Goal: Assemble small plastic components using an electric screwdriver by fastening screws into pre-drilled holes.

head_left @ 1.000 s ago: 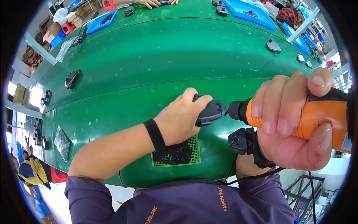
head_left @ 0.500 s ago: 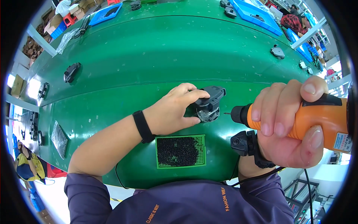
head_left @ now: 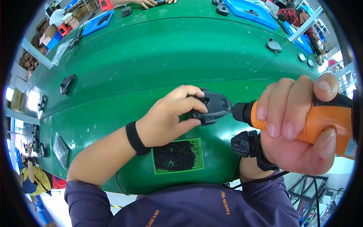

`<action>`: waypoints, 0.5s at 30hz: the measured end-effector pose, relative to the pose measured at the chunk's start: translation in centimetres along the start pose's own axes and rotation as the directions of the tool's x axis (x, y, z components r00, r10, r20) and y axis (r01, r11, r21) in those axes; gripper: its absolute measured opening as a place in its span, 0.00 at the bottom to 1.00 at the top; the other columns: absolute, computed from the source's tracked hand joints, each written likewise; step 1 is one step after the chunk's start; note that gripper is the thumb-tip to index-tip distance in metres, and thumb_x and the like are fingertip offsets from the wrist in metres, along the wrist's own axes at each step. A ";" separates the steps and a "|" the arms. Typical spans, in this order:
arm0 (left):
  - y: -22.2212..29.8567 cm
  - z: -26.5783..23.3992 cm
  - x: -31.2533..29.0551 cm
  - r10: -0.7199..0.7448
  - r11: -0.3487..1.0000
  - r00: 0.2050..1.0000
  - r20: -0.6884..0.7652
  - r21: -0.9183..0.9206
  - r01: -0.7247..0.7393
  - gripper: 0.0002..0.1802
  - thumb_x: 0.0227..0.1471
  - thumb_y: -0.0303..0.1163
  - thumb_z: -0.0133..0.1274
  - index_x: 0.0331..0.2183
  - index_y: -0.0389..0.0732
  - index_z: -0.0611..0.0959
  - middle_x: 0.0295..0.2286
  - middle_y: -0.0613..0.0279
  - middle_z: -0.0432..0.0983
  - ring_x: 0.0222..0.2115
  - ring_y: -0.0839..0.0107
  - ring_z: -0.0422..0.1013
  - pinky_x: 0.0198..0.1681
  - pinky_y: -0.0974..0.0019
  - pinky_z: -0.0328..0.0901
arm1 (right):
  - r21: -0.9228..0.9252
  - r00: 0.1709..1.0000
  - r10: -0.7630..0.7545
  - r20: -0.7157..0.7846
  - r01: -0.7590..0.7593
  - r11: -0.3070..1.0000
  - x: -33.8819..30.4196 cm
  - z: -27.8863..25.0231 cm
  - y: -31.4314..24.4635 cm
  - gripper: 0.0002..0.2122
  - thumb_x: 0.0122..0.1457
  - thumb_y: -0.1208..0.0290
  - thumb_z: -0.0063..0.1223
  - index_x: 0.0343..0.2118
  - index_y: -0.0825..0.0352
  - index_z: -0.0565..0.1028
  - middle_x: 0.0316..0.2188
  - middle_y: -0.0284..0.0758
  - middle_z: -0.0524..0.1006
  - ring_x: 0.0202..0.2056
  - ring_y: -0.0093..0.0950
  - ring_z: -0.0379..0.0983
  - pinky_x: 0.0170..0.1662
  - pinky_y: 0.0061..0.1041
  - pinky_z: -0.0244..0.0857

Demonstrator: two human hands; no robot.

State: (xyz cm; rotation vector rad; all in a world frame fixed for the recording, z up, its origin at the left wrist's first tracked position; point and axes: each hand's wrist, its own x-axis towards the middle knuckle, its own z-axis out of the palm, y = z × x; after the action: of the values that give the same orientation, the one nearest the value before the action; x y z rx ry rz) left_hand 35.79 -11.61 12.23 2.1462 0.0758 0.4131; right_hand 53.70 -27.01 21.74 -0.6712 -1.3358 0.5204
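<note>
My left hand (head_left: 170, 115) grips a dark grey plastic housing (head_left: 219, 106) over the middle of the green table, thumb at its near side and fingers on top. A round hole shows in the housing near my fingertips. My right hand (head_left: 297, 121) is wrapped round an orange electric screwdriver (head_left: 321, 117) with a black nose, pointing left. Its bit is at the housing's right end; whether it sits in a hole I cannot tell. Just nearer me lies a green mesh tray (head_left: 198, 162) with many tiny black parts, probably screws.
Dark housings (head_left: 68, 84) lie at the left, with a clear plastic bag (head_left: 60, 149) nearer. Blue trays (head_left: 99, 22) stand at the far side. A grey-topped unit (head_left: 273, 46) lies far right. A co-worker's hands (head_left: 145, 3) handle a dark part at the far edge. A cable runs by my right arm.
My left hand has turned the housing so its end points right, toward the screwdriver. The bit, apart from it before, is now at that end. A co-worker's hands have appeared at the far edge.
</note>
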 end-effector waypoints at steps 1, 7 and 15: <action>0.1 0.2 -0.3 -0.015 0.999 0.999 0.031 -0.040 0.016 0.18 0.45 0.20 0.65 0.40 0.40 0.80 0.49 0.52 0.69 0.52 0.53 0.70 0.54 0.58 0.68 | 0.000 1.000 0.008 -0.006 -0.008 1.000 -0.1 -0.1 0.1 0.22 0.65 0.56 0.49 0.55 0.66 0.63 0.24 0.28 0.70 0.25 0.23 0.68 0.34 0.27 0.66; -1.5 1.0 -0.8 0.029 1.000 0.999 0.033 -0.002 -0.029 0.19 0.42 0.18 0.65 0.39 0.40 0.80 0.50 0.51 0.68 0.52 0.53 0.70 0.53 0.59 0.69 | 0.009 0.998 0.068 0.005 -0.068 0.998 -0.2 0.1 0.1 0.22 0.65 0.56 0.49 0.55 0.66 0.63 0.24 0.28 0.70 0.24 0.23 0.68 0.34 0.27 0.67; -3.1 -0.2 0.0 -0.018 0.997 1.000 -0.022 -0.070 0.016 0.24 0.38 0.19 0.69 0.39 0.43 0.79 0.53 0.51 0.66 0.55 0.55 0.67 0.56 0.55 0.67 | 0.038 0.987 0.148 0.064 -0.151 0.988 -0.5 -0.5 1.9 0.21 0.64 0.57 0.52 0.53 0.65 0.64 0.23 0.29 0.71 0.23 0.24 0.69 0.32 0.27 0.68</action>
State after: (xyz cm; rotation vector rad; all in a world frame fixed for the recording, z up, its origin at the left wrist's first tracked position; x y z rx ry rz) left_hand 35.99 -9.62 9.79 2.0708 0.0914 0.4244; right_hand 54.16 -26.04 20.02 -0.7287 -1.3337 0.6933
